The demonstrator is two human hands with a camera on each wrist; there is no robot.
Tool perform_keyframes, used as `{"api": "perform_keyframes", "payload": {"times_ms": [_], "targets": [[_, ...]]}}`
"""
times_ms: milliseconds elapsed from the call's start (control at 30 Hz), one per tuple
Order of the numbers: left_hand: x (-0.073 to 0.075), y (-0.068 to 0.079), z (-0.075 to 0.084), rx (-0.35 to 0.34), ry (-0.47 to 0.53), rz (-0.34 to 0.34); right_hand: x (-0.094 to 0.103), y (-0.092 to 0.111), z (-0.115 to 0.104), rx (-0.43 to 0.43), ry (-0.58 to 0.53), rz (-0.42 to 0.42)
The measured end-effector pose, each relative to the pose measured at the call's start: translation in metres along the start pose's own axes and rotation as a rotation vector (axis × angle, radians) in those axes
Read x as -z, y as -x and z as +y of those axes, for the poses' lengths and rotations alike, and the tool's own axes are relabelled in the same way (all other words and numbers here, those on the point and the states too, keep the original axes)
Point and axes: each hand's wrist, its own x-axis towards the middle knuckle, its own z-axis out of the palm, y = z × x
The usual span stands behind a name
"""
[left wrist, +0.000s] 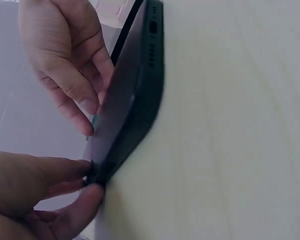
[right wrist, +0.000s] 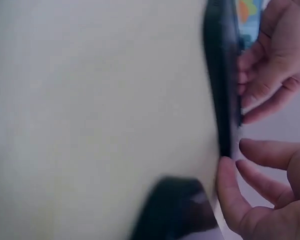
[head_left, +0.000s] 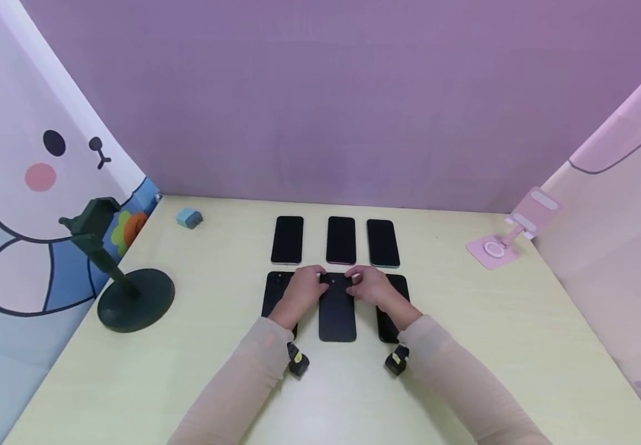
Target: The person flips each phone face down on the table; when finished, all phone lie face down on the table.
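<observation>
A dark phone (head_left: 338, 318) lies back up in the middle of the nearer row, its camera end away from me. At that end, my left hand (head_left: 303, 290) grips the left corner between thumb and fingers. The right corner is pinched by my right hand (head_left: 373, 287); in the right wrist view the right thumb (right wrist: 231, 187) presses against the phone's edge. To the left, another black phone (head_left: 272, 293) is partly hidden under my left hand and wrist. A third phone (head_left: 400, 286) on the right is partly covered by my right wrist.
Behind them is a row with a left phone (head_left: 287, 240), a middle phone (head_left: 341, 240) and a right phone (head_left: 384, 243), screens up. A dark green stand (head_left: 135, 301) is at the left, a small blue block (head_left: 189, 217) behind it, a pink phone stand (head_left: 492, 250) at the right.
</observation>
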Motion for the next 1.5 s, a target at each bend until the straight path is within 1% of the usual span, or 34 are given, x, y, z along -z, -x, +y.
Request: {"api": "perform_keyframes", "payload": {"times_ms": [67,100,167,233,300,367,433,567,600,733,900,1067,1167,1333,1500], "targets": [[-0.001,-0.001,0.005,-0.026,-0.017,0.006,0.008,0.004,0.003,0.032,-0.013,0.000],[-0.002,-0.001,0.009,-0.049,-0.011,0.009,0.013,0.006,0.006,0.052,-0.019,0.005],[-0.007,-0.003,0.017,-0.113,0.024,0.017,0.025,0.012,0.012,0.094,-0.008,0.019],[-0.013,-0.005,0.025,-0.180,0.073,0.018,0.038,0.017,0.021,0.140,0.027,0.050],[-0.020,-0.007,0.032,-0.214,0.134,0.006,0.051,0.021,0.031,0.166,0.045,0.075],[-0.027,-0.010,0.038,-0.212,0.170,-0.007,0.062,0.023,0.041,0.168,0.058,0.104],[-0.034,-0.011,0.043,-0.180,0.202,-0.022,0.071,0.025,0.050,0.152,0.068,0.124],[-0.044,-0.015,0.048,-0.130,0.234,-0.041,0.081,0.029,0.063,0.108,0.074,0.123],[-0.047,-0.015,0.050,-0.124,0.242,-0.042,0.083,0.031,0.064,0.099,0.065,0.111],[-0.056,-0.018,0.055,-0.118,0.265,-0.042,0.083,0.032,0.069,0.059,-0.029,0.062],[-0.065,-0.022,0.060,-0.115,0.281,-0.038,0.080,0.028,0.072,0.017,-0.114,0.047],[-0.069,-0.024,0.062,-0.153,0.274,-0.021,0.080,0.026,0.073,-0.008,-0.166,0.041],[-0.070,-0.025,0.063,-0.168,0.272,-0.008,0.079,0.024,0.073,-0.012,-0.180,0.044],[-0.071,-0.026,0.063,-0.169,0.263,0.019,0.078,0.019,0.074,-0.023,-0.171,0.066],[-0.073,-0.026,0.063,-0.179,0.230,0.041,0.077,0.018,0.074,-0.041,-0.182,0.082]]}}
